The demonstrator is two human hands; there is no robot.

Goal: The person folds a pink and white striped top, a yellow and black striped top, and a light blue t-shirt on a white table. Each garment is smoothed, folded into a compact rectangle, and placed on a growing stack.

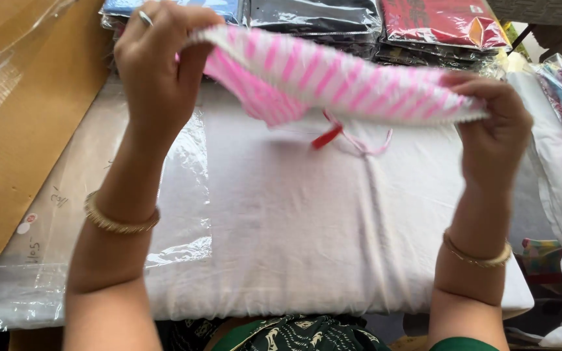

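white pad [307,221] open – packet stacks [372,26] behind

The work table [47,214] is covered by a white padded cloth [307,221] — a clear plastic sheet [183,195] is laid at its left, bagged folded garments [313,16] are stacked along the far edge.

Pink-and-white striped garment [333,81] with red tag [327,137], white padded cloth [307,221], brown cardboard [21,130], gold bangles [120,223].

A garment packing workshop: stacked bagged clothes [385,26], padded white table [307,221], cardboard [21,130].
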